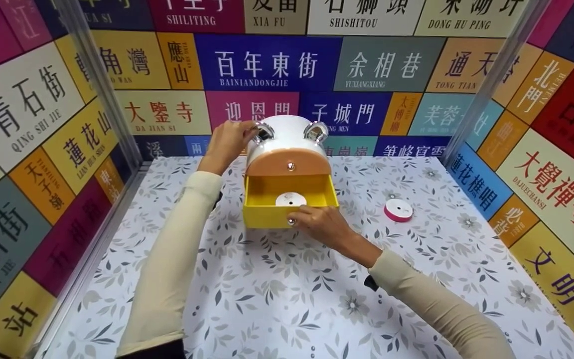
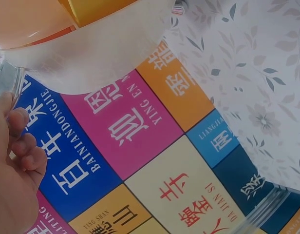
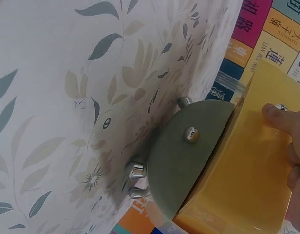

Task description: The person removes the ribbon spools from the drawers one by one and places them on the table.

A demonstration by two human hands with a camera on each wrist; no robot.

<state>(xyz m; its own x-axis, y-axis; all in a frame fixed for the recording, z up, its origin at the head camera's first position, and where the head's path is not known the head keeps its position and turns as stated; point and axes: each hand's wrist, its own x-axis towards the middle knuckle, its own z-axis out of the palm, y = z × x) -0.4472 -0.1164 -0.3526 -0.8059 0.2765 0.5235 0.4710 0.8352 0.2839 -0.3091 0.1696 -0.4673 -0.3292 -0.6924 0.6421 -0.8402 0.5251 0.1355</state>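
Nearest us, the right hand (image 1: pixel 322 225) pinches the silver knob (image 1: pixel 291 222) of the yellow drawer (image 1: pixel 264 218), likely to control its slide; the drawer stands pulled out, a white holed disc (image 1: pixel 286 198) inside. To the right, we see a pink-edged roll (image 1: pixel 398 209) lying flat on the floral tabletop (image 1: pixel 267 294), apart from the white cabinet (image 1: pixel 288 130). Farther back, the left hand (image 1: pixel 228 142) grips the cabinet's chrome ring (image 1: pixel 266 131), presumably bracing the body against the drawer's pull.

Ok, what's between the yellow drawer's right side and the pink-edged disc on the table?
In the head view, only leaf-patterned tabletop shows between the yellow drawer and the pink-edged disc; the right hand is at the drawer's front.
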